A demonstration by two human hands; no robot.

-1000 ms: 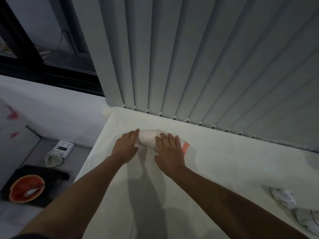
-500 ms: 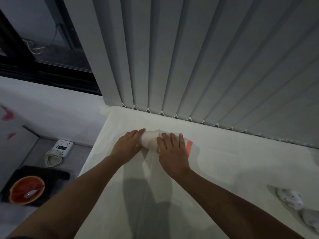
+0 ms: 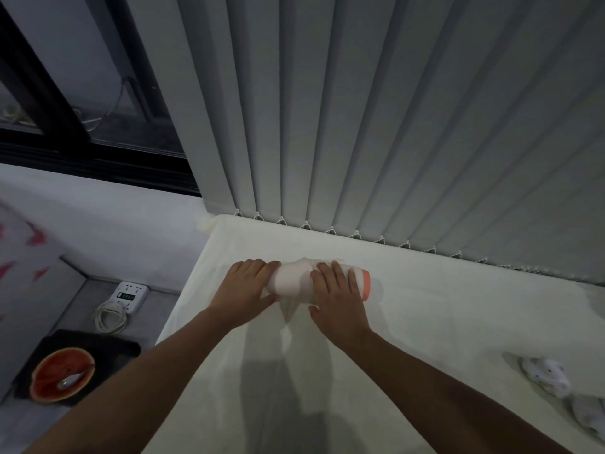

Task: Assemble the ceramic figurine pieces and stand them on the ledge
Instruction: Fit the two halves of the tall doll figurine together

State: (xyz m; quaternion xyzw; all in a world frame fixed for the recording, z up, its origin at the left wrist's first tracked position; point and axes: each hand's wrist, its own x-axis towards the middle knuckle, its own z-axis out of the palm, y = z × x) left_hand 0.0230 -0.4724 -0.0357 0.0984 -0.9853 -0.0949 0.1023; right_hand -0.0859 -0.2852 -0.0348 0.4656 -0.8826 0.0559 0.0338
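A white ceramic figurine piece (image 3: 291,279) with an orange end (image 3: 366,285) lies on its side on the white cloth-covered ledge (image 3: 442,309), near the blinds. My left hand (image 3: 244,288) grips its left end. Over its right half lies my right hand (image 3: 337,294), fingers wrapped across the top. Much of the piece is hidden under both hands. More white figurine pieces (image 3: 545,375) lie at the ledge's right edge.
Grey vertical blinds (image 3: 393,126) hang right behind the ledge. Left of and below the ledge are a white power strip (image 3: 130,295) with a coiled cable, and an orange bowl (image 3: 62,375) with a spoon on a dark tray. A dark window frame is at upper left.
Both hands stay on the white piece. It has rolled slightly, showing more of the orange end. The view has shifted a little.
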